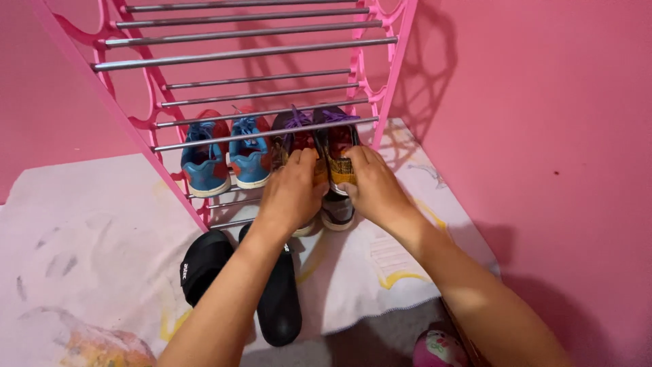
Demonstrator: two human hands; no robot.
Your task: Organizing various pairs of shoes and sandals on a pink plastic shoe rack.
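Head view: both hands (293, 190) (375, 187) grip purple-laced sneakers (324, 139).

Shiny metal rack rods (244, 53), glossy pink plastic frame (388, 68), matt black slides (278, 299).

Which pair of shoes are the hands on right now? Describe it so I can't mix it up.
Find the pink shoe rack against the pink wall; its lowest tier holds two pairs. The left hand and right hand grip the right pair, the dark sneakers with purple laces, beside the blue sneakers with orange-red trim.
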